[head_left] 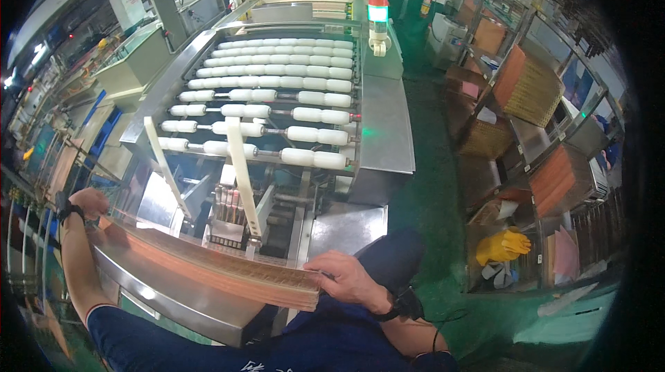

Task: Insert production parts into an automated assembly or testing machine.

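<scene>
A thick stack of thin copper-coloured panels [208, 255] lies across the steel front edge of a roller machine, close to my body. My right hand [350, 278] grips its right end, thumb and fingers bent around the corner. At the opposite end, my left hand [89, 201] is closed against the stack's far left corner, its fingertips partly hidden. Just beyond the stack stand two pale upright bars [242, 178] of the machine's feeding section. Both wrists wear dark bands.
Rows of white rollers [277, 71] run away from me. A signal light [377, 22] stands at the machine's right side. Shelving on the right holds more copper-coloured panels [561, 179] and yellow gloves [503, 246]. Green floor [433, 185] lies between machine and shelves.
</scene>
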Demonstrator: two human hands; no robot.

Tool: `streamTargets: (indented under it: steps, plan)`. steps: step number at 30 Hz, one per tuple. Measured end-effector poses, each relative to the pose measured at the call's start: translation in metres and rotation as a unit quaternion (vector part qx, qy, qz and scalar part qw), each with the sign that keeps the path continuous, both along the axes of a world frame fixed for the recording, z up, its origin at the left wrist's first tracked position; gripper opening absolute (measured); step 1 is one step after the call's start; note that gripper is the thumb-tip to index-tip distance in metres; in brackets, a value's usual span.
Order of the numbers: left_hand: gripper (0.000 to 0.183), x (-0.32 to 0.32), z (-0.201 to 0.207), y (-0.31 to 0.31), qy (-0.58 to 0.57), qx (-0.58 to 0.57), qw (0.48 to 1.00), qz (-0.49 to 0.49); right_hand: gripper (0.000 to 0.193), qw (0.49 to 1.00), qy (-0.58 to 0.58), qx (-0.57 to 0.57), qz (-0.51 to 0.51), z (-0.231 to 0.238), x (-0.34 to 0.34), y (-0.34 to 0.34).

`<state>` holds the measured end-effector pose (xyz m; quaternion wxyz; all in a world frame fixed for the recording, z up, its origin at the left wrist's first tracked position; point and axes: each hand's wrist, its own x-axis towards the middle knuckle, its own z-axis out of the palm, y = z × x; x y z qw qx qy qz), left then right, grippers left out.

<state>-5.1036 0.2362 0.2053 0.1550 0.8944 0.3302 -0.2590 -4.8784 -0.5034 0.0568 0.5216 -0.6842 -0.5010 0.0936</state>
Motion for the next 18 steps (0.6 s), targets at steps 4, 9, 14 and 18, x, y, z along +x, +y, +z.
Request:
streamTargets:
  steps: [4,9,14,18]
  plan:
    - [0.026,0.002,-0.005,0.027,0.005,-0.124,0.992,-0.006,0.022,1.0,0.012,-0.004,-0.008,-0.002,-0.001,-0.001]
    - [0.023,0.064,0.002,-0.042,-0.014,-0.12,0.973,0.196,0.023,0.999,0.021,-0.029,-0.034,-0.005,0.0,-0.007]
    - [0.016,-0.016,-0.019,0.064,0.061,0.083,0.973,-0.207,0.021,1.0,0.004,-0.004,0.004,-0.007,0.001,0.001]
    - [0.015,-0.002,-0.032,0.077,0.072,0.053,0.989,-0.115,0.021,1.0,0.015,-0.015,-0.006,-0.005,0.002,-0.001]
